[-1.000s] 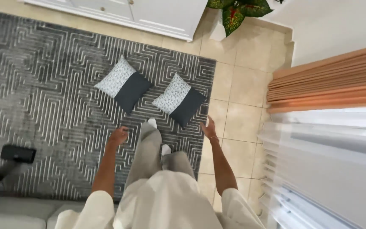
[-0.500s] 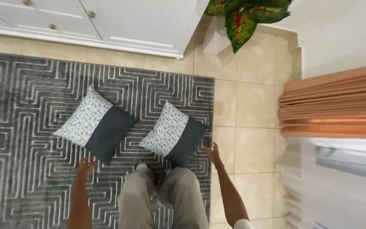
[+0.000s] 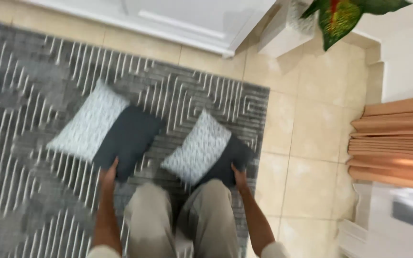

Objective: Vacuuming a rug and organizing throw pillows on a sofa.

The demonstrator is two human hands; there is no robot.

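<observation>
I've got L hand (image 3: 108,175) on left cushion (image 3: 106,134), R hand (image 3: 239,176) on right cushion (image 3: 206,148); grip unclear, both cushions flat on rug (image 3: 20,86), neither lifted.

- Left cushion (image 3: 106,138): matt woven cloth, pale patterned half and plain dark half
- Right cushion (image 3: 206,150): same matt fabric
- Rug (image 3: 34,86): grey textile, ribbed-looking pile
- Floor tiles (image 3: 311,119): smooth beige, faint sheen
- Curtain (image 3: 397,143) at right: soft pleated orange cloth
- Far cabinet (image 3: 178,19): smooth white finish
</observation>
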